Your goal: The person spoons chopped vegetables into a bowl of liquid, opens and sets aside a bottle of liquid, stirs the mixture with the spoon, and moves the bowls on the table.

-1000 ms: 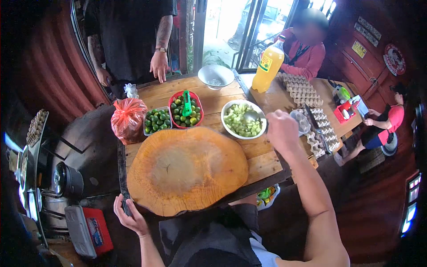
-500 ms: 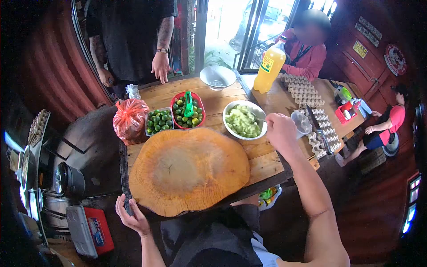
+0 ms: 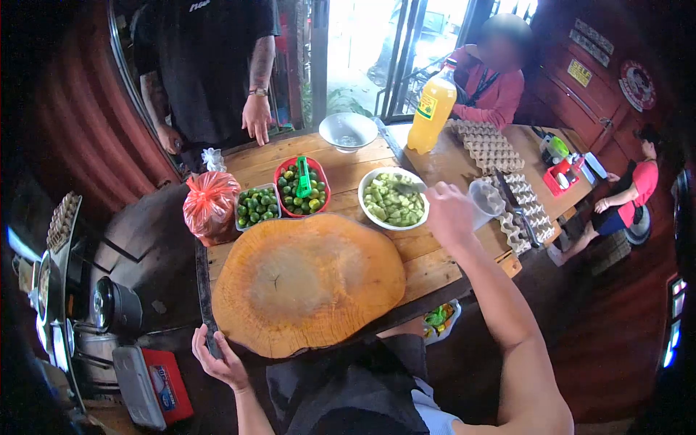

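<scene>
My right hand (image 3: 449, 214) is closed on the handle of a spoon (image 3: 406, 188), whose lower end is among chopped pale-green pieces (image 3: 393, 203) in a white bowl (image 3: 365, 212). What kind of food the pieces are, I cannot tell for sure. At the near left corner of the wooden table (image 3: 428, 270), my left hand (image 3: 220, 360) rests against the dark edge with thumb and fingers apart. Between my arms lies a thick round wooden chopping board (image 3: 312, 283), bare on top.
Behind the board stand an orange plastic bag (image 3: 210, 206), a clear tub of calamansi (image 3: 257, 206) and a red basket (image 3: 328, 199) with more calamansi and a green tool (image 3: 303, 180). Farther back are an empty bowl (image 3: 348, 132), a yellow drink bottle (image 3: 433, 109), egg trays (image 3: 486, 145) and a knife (image 3: 515, 206). Other people are nearby.
The spoon and my right hand have shifted slightly within the stirring area, and the green pieces lie differently in the bowl. My left hand stays at the table corner. The view has tilted slightly.
</scene>
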{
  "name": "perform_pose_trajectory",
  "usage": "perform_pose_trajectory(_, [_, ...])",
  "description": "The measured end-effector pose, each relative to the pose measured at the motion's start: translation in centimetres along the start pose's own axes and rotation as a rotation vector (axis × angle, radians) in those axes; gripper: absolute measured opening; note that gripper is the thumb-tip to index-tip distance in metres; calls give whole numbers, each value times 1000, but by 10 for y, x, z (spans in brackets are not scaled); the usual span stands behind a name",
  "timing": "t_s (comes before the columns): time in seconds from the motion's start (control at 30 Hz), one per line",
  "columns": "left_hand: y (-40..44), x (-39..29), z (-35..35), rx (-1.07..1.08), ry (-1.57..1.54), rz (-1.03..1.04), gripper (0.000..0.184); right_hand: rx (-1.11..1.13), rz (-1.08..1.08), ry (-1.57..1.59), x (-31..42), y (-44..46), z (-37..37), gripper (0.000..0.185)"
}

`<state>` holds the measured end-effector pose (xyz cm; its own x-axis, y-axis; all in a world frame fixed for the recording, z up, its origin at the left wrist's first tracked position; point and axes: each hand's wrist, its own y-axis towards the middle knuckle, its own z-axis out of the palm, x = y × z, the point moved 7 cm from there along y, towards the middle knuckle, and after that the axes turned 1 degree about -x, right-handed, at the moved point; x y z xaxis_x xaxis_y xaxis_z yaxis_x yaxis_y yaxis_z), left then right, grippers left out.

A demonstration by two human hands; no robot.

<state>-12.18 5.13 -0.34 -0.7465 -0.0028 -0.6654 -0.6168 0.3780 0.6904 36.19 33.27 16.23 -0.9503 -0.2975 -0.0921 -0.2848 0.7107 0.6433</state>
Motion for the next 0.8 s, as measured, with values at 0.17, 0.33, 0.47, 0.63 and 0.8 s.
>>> perform_pose_trajectory(0.17, [-2,6,-1,-16,5,5,28,236,64,152,-22,-15,25,13])
perform_pose_trajectory(0.33, [-1,8,2,12,33,14,29,85,305,409,-66,51,3,29])
perform_pose_trajectory(0.47, [-10,34,0,-21,-174,-106,37,-213,429,418,-141,124,66,89])
perform_pose_trajectory(0.63, [-15,53,-13,-170,-227,-131,63,-394,680,483,-201,179,140,146])
perform_pose_trajectory(0.8, [-16,48,-12,-219,-151,-110,65,-390,414,935,-201,214,166,146])
